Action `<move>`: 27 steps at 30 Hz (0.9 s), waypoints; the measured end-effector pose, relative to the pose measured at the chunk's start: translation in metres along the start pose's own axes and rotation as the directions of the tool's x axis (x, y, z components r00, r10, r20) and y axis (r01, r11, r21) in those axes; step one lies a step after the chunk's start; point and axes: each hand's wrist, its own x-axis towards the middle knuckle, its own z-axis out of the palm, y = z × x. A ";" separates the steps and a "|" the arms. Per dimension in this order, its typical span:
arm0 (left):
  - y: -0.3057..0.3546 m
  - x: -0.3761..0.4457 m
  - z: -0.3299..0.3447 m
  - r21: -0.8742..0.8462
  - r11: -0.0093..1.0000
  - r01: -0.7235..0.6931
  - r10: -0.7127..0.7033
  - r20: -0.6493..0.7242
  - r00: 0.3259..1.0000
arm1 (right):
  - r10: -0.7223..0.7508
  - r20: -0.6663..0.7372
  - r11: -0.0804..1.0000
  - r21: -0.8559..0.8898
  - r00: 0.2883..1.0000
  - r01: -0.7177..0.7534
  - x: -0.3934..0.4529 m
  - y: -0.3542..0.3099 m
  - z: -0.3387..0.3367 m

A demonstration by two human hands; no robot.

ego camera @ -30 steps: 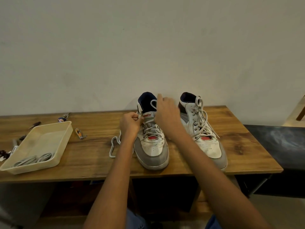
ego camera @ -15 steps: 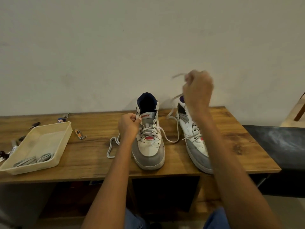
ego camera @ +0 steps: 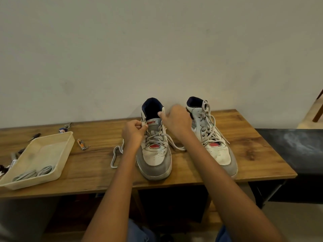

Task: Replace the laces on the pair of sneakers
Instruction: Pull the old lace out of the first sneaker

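Observation:
Two white and grey high-top sneakers stand side by side on the wooden table (ego camera: 97,168). At the top left eyelet of the left sneaker (ego camera: 154,159), my left hand (ego camera: 133,132) pinches the grey lace. A loose end of that lace (ego camera: 116,157) trails onto the table left of the shoe. My right hand (ego camera: 176,120) sits at the shoe's collar on the right side, fingers curled there; another lace end (ego camera: 176,145) runs out below it. The right sneaker (ego camera: 212,137) is fully laced and nobody touches it.
A cream plastic tray (ego camera: 57,152) with coiled grey laces (ego camera: 33,173) stands at the table's left. A nail clipper (ego camera: 81,144), a keyring (ego camera: 63,129) and pens lie around it. A dark surface (ego camera: 295,147) adjoins the table on the right. The wall is close behind.
My right hand was raised high, pulling a lace end up and to the right; it has come back down to the left sneaker's collar. The left hand stayed at its eyelet.

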 end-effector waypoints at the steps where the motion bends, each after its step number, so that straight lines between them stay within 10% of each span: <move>1: 0.000 -0.001 0.000 -0.005 1.000 -0.005 0.005 -0.001 1.000 | 0.012 0.049 1.000 -0.014 0.999 -0.012 -0.004 -0.001 0.004; 6: -0.001 -0.003 -0.001 -0.009 1.000 -0.014 0.014 0.004 1.000 | 0.144 0.223 0.978 0.119 0.964 -0.174 -0.010 0.020 0.026; 11: -0.002 -0.005 0.002 -0.061 0.998 0.014 -0.014 0.007 1.000 | 0.290 0.509 0.673 0.493 0.810 -0.551 -0.006 0.034 0.004; 16: 0.018 -0.020 0.011 0.298 0.881 -0.369 0.386 0.001 0.923 | 0.265 0.469 0.728 0.476 0.842 -0.494 -0.006 0.033 0.008; 21: 0.017 -0.020 0.011 0.245 0.898 -0.365 0.276 0.330 0.902 | 0.242 0.457 0.772 0.444 0.856 -0.455 -0.004 0.034 0.011; 27: 0.018 -0.020 0.008 0.090 0.967 -0.239 0.214 0.224 0.951 | 0.244 0.466 0.758 0.455 0.850 -0.467 -0.004 0.037 0.014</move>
